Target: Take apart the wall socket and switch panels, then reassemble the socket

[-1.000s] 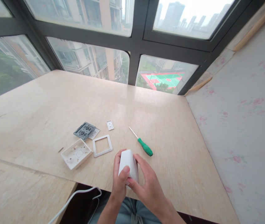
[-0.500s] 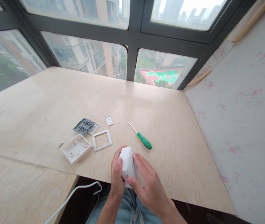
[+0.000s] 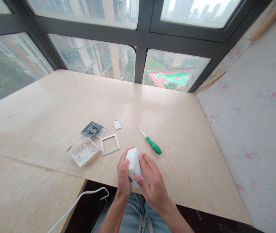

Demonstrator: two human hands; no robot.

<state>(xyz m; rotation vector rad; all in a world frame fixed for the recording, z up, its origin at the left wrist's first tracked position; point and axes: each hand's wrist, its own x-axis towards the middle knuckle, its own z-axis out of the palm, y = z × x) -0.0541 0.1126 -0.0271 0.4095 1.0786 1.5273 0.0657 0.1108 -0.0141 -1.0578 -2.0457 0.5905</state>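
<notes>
Tabletop (image 3: 177, 136), left of me: open white mounting box (image 3: 84, 153) just beside white square frame (image 3: 111, 151); grey plate (image 3: 91, 130) behind, partly over a white plate (image 3: 102, 132). Small white rectangular piece (image 3: 117, 124) farther back. Green-handled screwdriver (image 3: 153, 145) just beyond my right hand (image 3: 155, 183). White casing (image 3: 133, 161) sits between my hands: left hand (image 3: 123, 176) wraps its left side; right thumb and fingers grip its right.

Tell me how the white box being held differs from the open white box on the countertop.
The held white box is grasped from both sides, while the open white box rests on the countertop.
The held white box shows only outer faces; the open white box faces up, its inside visible.
Both are white and box-shaped.
</notes>
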